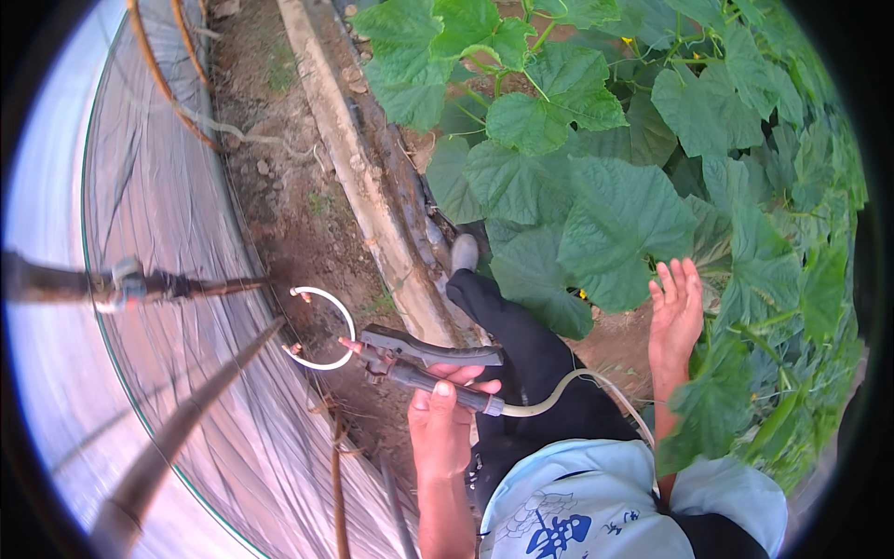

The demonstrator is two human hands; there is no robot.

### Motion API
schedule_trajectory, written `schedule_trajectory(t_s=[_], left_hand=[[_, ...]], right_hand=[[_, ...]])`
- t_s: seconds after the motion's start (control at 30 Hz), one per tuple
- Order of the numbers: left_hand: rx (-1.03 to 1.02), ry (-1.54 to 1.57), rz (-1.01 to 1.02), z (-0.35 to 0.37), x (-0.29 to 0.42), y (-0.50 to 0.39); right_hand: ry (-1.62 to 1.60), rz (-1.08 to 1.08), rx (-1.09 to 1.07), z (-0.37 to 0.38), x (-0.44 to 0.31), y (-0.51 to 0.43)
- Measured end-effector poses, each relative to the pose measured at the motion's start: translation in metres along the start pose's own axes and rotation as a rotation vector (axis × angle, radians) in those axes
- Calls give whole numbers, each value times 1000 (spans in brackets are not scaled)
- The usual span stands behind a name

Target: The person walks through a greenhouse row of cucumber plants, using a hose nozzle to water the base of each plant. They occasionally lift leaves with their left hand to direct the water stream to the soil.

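Observation:
My left hand (445, 423) grips the black handle of a sprayer trigger gun (433, 381), with its long lever on the far side. A curved white double-ended nozzle tube (347, 314) with small brass tips is at the gun's front, over bare soil. From the handle's rear a pale hose (559, 391) loops past my dark trousers towards my right side. My right hand (677, 304) is raised with nothing in it, palm showing, close to the broad cucumber leaves (621, 223). One leaf partly covers my right forearm.
A narrow concrete kerb (370, 202) runs beside the soil strip (272, 182). At left are the plastic film wall (160, 209), a slanting pole (188, 419) and a dark pipe (188, 286). Dense cucumber-like vines (754, 140) fill the right. My shoe (464, 251) is near the kerb.

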State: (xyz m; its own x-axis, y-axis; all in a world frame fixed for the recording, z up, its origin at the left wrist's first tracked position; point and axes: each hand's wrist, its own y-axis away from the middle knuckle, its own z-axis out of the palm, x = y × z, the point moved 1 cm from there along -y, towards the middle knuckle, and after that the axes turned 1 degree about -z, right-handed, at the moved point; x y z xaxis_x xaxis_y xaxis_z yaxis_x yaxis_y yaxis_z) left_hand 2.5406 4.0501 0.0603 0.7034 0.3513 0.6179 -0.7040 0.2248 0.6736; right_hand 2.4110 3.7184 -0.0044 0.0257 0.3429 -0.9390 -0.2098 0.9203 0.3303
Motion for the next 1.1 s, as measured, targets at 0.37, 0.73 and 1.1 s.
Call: schedule_trajectory(t_s=[0.37, 0.73, 1.1], left_hand=[[-158, 49, -89, 14, 47, -99], [-81, 28, -86, 10, 91, -142], [-111, 0, -214, 34, 118, -200]], right_hand=[[-99, 168, -374, 190, 4, -13], [783, 185, -414, 381, 47, -78], [254, -380, -509, 317, 64, -162]])
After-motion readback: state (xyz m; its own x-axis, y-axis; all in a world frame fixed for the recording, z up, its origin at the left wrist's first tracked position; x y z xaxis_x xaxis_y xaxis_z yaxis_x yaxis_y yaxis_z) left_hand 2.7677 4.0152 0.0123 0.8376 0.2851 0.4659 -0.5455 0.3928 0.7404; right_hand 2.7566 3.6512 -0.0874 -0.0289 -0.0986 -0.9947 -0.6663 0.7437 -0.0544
